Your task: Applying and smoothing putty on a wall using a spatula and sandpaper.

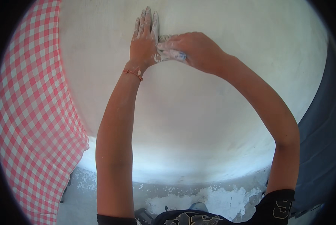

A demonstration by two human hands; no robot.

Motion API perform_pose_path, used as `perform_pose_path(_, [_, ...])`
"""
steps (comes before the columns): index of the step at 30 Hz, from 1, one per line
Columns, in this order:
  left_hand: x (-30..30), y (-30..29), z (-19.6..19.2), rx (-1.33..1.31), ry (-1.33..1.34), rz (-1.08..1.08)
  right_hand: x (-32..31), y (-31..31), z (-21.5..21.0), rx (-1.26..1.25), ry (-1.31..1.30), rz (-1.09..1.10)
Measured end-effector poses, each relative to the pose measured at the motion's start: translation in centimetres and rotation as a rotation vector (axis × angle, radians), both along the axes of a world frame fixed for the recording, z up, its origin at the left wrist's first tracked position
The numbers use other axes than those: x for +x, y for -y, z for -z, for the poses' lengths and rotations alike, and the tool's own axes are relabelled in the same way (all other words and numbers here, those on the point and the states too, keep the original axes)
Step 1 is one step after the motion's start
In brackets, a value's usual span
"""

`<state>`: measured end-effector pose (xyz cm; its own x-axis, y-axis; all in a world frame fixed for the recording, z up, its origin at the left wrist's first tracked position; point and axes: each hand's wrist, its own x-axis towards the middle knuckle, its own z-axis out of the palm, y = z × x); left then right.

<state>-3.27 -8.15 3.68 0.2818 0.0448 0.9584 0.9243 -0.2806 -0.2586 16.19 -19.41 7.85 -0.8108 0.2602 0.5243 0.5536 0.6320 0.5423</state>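
Head camera view, looking down along a person's two bare arms: a small brush-like tool [178, 55] is in the upper middle, between the hands, at the thumb side of the left and inside the grasp of the right. Its pale end with blue markings sticks out below the fingers, and a short row of bristles shows above them, just beside the left hand's forefinger. The right hand [196, 48] is closed around this tool, its knuckles bent and its whitened fingertips reaching to the left hand's edge; these fingers hide most of the tool's middle. The left hand [142, 43] grips nothing: it is spread out with straight, slightly parted fingers pointing up, back toward the camera, and seems to rest flat. White smears cover its fingers and thumb side. A thin reddish cord bracelet [132, 72] circles the left wrist. Black short sleeves [282, 202] show at the lower edge, and the two arms block strips of what is behind them.

Beyond the hands spreads a broad, smooth, off-white surface [198, 112], brighter along its curved lower edge. Pink-and-white checked cloth [33, 108] hangs in folds at the left; dark blue-grey fabric [321, 138] covers the right side. Below lies a grey floor [138, 195] splashed with white patches [228, 198].
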Motion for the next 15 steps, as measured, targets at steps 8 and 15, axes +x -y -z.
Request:
perform_pose_path(8, [-1.7,15.9,2.9,-0.302,-0.032,-0.036,0.4,11.0,2.9,0.319,-0.103,0.171])
perform_pose_path(15, [-3.4,28.7,9.6,-0.301,-0.018,0.098,0.0,19.2,10.1,0.318,-0.110,0.212])
